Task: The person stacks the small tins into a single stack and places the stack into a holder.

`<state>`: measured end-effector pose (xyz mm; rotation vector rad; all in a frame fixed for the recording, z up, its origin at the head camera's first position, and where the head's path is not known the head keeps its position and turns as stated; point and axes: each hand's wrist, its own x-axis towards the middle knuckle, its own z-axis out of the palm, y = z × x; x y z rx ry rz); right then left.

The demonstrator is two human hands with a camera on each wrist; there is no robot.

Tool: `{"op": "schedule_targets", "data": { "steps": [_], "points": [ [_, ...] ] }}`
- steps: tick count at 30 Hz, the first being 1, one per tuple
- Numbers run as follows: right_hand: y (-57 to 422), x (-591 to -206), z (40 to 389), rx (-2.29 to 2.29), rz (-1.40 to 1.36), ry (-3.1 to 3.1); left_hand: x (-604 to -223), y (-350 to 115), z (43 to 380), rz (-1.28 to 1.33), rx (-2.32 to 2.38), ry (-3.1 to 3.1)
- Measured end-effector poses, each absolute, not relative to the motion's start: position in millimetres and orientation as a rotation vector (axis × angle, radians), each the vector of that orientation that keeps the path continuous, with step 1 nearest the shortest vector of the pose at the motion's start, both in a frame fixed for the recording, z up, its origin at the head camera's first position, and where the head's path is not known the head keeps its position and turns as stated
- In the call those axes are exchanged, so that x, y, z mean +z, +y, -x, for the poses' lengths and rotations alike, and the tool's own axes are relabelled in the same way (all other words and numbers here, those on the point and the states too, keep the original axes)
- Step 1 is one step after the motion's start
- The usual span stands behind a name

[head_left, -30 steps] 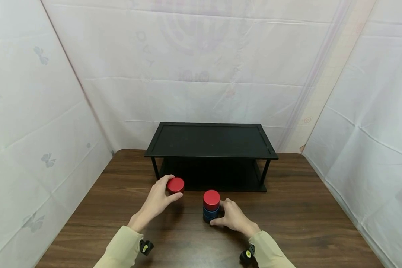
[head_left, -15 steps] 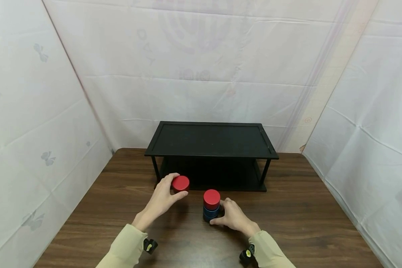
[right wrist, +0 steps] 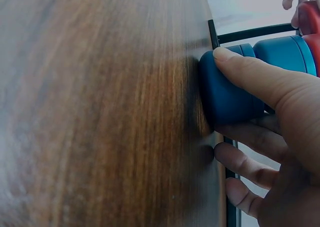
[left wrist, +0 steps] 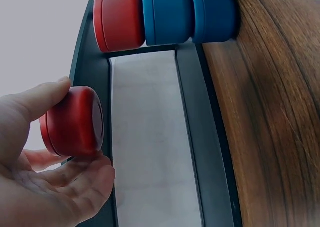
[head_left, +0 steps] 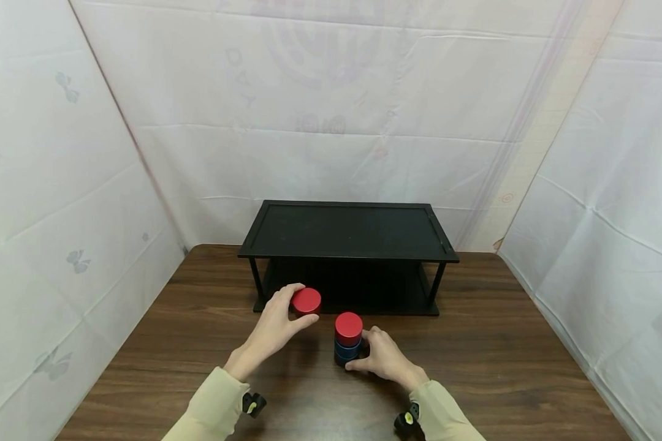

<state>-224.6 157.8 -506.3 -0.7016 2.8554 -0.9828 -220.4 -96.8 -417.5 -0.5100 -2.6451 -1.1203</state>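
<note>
Head view showed two hands working over a brown wood bench (head_left: 160,367), well apart from each other. The left hand (head_left: 270,326) held a red tin (head_left: 306,300) up off the bench, with the thumb on one side and fingers on the other. That tin hung upright in front of the rack (head_left: 347,229), left of a stack of three tins and a little farther back, with a gap between. The stack stood upright on the bench: a top red tin (head_left: 348,324) over a middle blue tin (left wrist: 170,16), and that one over a bottom blue tin (left wrist: 216,19). The right hand (head_left: 385,356) was clamped on the bottom blue tin from the right, its thumb pressed to the near side and its forefinger along the far side; right wrist view showed two more fingers curved loosely, close to the bench. Left wrist view put the held tin about level with the top red tin. Behind the stack stood the black rack, with a flat rimmed top, thin legs and a lower shelf (head_left: 358,294). Both arms wore pale sleeves (head_left: 212,401), each with a small black device (head_left: 254,404) at the wrist. White sheets (head_left: 309,92) hung around the bench.
</note>
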Motion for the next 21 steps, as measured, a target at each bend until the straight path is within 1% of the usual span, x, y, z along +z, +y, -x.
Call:
{"op": "schedule_targets", "data": {
  "steps": [21],
  "points": [
    [157.4, -503.2, 223.8, -0.995, 0.704, 2.837, -411.7, -80.1, 215.3, 0.605, -1.190, -2.613]
  ]
}}
